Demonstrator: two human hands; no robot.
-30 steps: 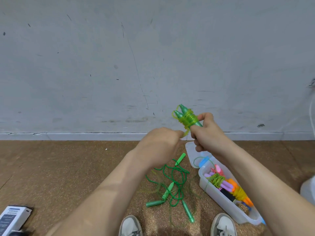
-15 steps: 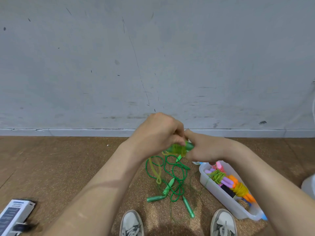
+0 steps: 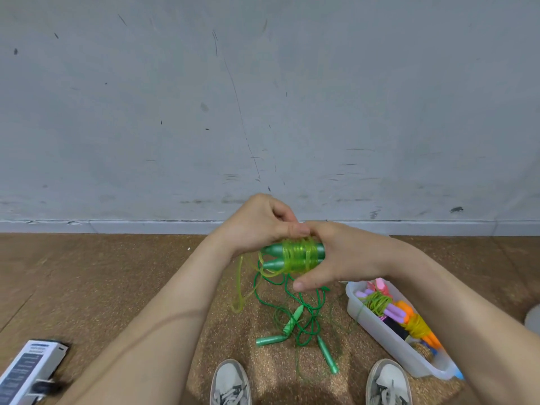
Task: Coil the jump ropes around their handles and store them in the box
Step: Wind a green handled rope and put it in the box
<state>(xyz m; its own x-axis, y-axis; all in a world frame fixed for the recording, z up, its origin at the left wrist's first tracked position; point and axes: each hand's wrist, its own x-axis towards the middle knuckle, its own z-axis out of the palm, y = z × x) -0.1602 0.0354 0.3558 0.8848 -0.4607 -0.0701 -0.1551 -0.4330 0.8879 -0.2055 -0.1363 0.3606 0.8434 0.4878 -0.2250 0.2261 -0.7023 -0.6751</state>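
Pinching the winding from above, my left hand (image 3: 260,226) has its fingers curled on top of the coil. My right hand (image 3: 339,258) wraps the far end of the paired green handles (image 3: 271,257), its thumb splayed free underneath.

A second ago the right hand held this bundle high against the wall, tips pointing up. It has since come down to lie level between both hands, above the floor (image 3: 117,273). The yellow-green rope (image 3: 298,254) is wound thick round the middle of the handles. One slack loop (image 3: 239,290) of it hangs to the left, not yet taken up.

I read this as the closing turns of the coil. The loop probably has to be wound on or tucked under before the bundle will hold its shape.

The box (image 3: 380,328) stands on the floor to the right, near my right forearm, with other coiled ropes already inside. A tangle of dark green jump ropes (image 3: 292,320) lies loose on the floor below my hands, so by my judgement more coiling remains after this one.
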